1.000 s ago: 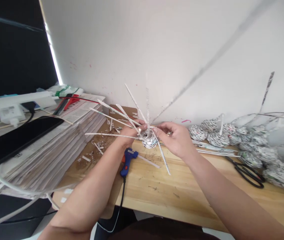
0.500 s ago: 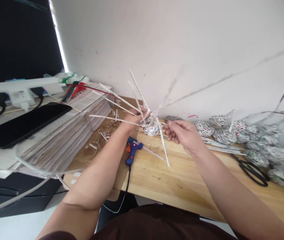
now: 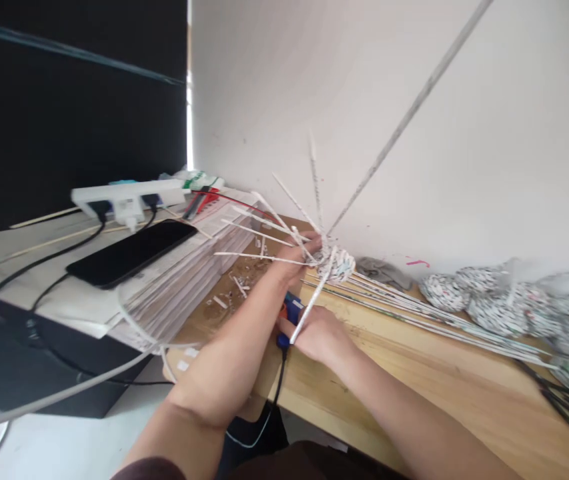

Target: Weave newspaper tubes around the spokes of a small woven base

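A small round piece woven from rolled newspaper (image 3: 339,265) is held up over the table, with several paper sticks fanning out of it. One long paper strand rises from it toward the upper right. Closed around its left side is my left hand (image 3: 298,255), with some fingers hidden behind the weave. My right hand (image 3: 320,333) has its fingers wrapped round the handle of a blue hot glue gun (image 3: 293,305) lying below the woven piece. One paper stick crosses in front of the gun and the hand.
Several woven newspaper balls (image 3: 494,310) sit along the wall at right. Long paper sticks (image 3: 444,317) lie on the wooden table (image 3: 394,360). Black-handled scissors (image 3: 564,403) are at the right edge. At left, a paper stack (image 3: 184,287) bears a phone (image 3: 134,252) and power strip (image 3: 134,193).
My right hand has come down from beside the woven piece onto the glue gun. My left hand still holds the piece. The view has turned, so things appear further right.
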Demonstrator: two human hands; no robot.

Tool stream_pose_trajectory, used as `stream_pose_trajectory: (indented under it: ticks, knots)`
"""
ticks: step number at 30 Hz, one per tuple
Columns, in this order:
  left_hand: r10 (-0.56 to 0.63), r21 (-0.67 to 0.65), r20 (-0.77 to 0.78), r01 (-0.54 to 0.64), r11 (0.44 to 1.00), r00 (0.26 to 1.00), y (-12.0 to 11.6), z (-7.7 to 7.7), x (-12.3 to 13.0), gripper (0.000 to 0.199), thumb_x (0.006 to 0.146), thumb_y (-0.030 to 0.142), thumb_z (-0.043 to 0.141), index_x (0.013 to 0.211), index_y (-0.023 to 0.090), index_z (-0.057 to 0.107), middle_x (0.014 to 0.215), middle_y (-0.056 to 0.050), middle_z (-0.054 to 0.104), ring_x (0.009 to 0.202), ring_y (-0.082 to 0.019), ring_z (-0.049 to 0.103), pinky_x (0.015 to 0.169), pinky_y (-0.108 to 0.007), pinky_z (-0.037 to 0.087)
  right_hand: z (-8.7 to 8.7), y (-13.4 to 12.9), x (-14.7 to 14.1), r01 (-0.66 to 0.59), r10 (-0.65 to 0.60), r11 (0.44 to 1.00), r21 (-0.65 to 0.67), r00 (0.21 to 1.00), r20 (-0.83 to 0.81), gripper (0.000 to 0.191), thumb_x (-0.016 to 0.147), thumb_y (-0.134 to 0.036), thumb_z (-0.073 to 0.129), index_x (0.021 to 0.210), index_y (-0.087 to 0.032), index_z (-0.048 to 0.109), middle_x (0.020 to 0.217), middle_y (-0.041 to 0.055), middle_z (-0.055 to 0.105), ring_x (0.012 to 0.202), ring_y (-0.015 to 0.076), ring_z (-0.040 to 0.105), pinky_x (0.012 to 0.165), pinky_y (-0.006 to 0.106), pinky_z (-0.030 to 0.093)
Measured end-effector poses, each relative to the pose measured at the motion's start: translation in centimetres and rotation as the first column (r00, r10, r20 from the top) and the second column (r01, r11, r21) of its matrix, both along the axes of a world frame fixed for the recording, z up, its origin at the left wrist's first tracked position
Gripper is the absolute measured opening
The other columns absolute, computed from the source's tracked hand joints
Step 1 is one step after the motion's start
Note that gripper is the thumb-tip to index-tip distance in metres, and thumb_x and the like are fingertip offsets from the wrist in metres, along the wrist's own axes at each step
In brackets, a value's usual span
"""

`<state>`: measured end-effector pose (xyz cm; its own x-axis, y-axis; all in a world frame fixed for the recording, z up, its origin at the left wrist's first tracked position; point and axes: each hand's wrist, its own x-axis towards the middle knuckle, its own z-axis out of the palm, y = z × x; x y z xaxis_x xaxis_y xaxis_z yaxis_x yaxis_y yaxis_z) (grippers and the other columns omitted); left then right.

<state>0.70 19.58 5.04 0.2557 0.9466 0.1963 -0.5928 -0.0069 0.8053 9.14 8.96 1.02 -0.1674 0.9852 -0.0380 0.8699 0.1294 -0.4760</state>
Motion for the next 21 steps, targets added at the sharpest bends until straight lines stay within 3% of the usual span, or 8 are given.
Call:
stream_pose_trajectory:
  ticks: [4,7,9,11,13,17,19,21]
  knots:
    - [-0.014,0.029,0.033,0.013,1.000,0.999,0.1,0.1,0.2,0.039,0.050,0.033,0.094,0.072,0.012,0.070,0.059,0.002,0.063,0.055,-0.010,0.056,0.053,-0.023,0.041,-0.8,0.2,0.3,0.055,-0.055,0.998,0.012,0.997,-0.047,0.028,0.077,-0.043,0.067,0.056,-0.024,0.063,0.057,0.0061,0.065,0.060,0.0236,0.064,0.051,0.030,0.037]
    - [-0.014,0.042,0.031,0.012,0.999,0.999,-0.1,0.2,0.2,0.038,0.051,0.033,0.094,0.073,0.012,0.071,0.060,0.001,0.064,0.055,-0.011,0.056,0.056,-0.025,0.042,-1.4,0.3,0.6,0.168,-0.207,0.970,-0.177,0.950,-0.234,0.031,0.076,-0.039,0.067,0.052,-0.023,0.055,0.045,0.0024,0.057,0.044,0.0184,0.056,0.043,0.027,0.036]
    - [-0.018,0.053,0.043,0.015,0.998,0.999,-0.3,0.3,0.2,0.037,0.052,0.033,0.094,0.073,0.013,0.071,0.060,0.001,0.064,0.055,-0.010,0.056,0.057,-0.025,0.043,-1.4,0.3,0.8,0.198,-0.369,0.899,-0.392,0.824,-0.431,0.026,0.076,-0.038,0.067,0.059,-0.022,0.056,0.045,0.0011,0.059,0.039,0.0160,0.054,0.038,0.024,0.034]
    - [-0.037,0.069,0.056,0.034,0.997,0.998,-0.5,0.5,0.0,0.038,0.052,0.034,0.094,0.072,0.013,0.071,0.062,0.000,0.065,0.056,-0.011,0.057,0.059,-0.025,0.044,-1.3,0.3,1.2,0.128,-0.501,0.812,-0.569,0.654,-0.567,0.017,0.077,-0.035,0.065,0.072,-0.020,0.058,0.053,0.0021,0.064,0.040,0.0155,0.057,0.033,0.021,0.029]
    - [-0.052,0.083,0.077,0.046,0.996,0.996,-0.6,0.6,-0.1,0.040,0.051,0.035,0.094,0.073,0.012,0.071,0.064,0.000,0.066,0.059,-0.011,0.060,0.061,-0.025,0.045,-1.3,0.0,1.8,0.018,-0.557,0.774,-0.633,0.495,-0.667,0.015,0.080,-0.032,0.063,0.086,-0.020,0.058,0.065,0.0034,0.070,0.047,0.0150,0.064,0.034,0.018,0.031]
    - [-0.088,0.073,0.086,0.081,0.994,0.992,-0.6,0.6,-0.5,0.039,0.053,0.034,0.094,0.075,0.011,0.071,0.066,-0.001,0.069,0.059,-0.011,0.061,0.060,-0.025,0.046,-0.8,-1.2,4.0,0.045,-0.468,0.876,-0.480,0.320,-0.824,0.034,0.079,-0.037,0.075,0.100,-0.022,0.053,0.076,0.0010,0.071,0.060,0.0150,0.070,0.053,0.022,0.052]
    - [-0.108,0.052,0.079,0.104,0.993,0.991,-0.5,0.5,-0.6,0.038,0.053,0.033,0.093,0.076,0.011,0.072,0.065,-0.001,0.068,0.058,-0.012,0.061,0.059,-0.025,0.046,-0.1,-1.9,5.3,0.134,-0.370,0.929,-0.346,0.293,-0.882,0.042,0.075,-0.039,0.080,0.102,-0.023,0.052,0.080,-0.0003,0.070,0.060,0.0160,0.070,0.053,0.024,0.053]
    - [-0.127,0.027,0.060,0.125,0.992,0.990,-0.4,0.4,-0.7,0.038,0.053,0.033,0.093,0.077,0.011,0.073,0.061,-0.001,0.066,0.055,-0.011,0.060,0.054,-0.023,0.044,0.7,-2.4,6.5,0.248,-0.299,0.939,-0.237,0.258,-0.919,0.042,0.072,-0.039,0.082,0.099,-0.022,0.053,0.084,-0.0008,0.070,0.055,0.0139,0.065,0.048,0.024,0.049]
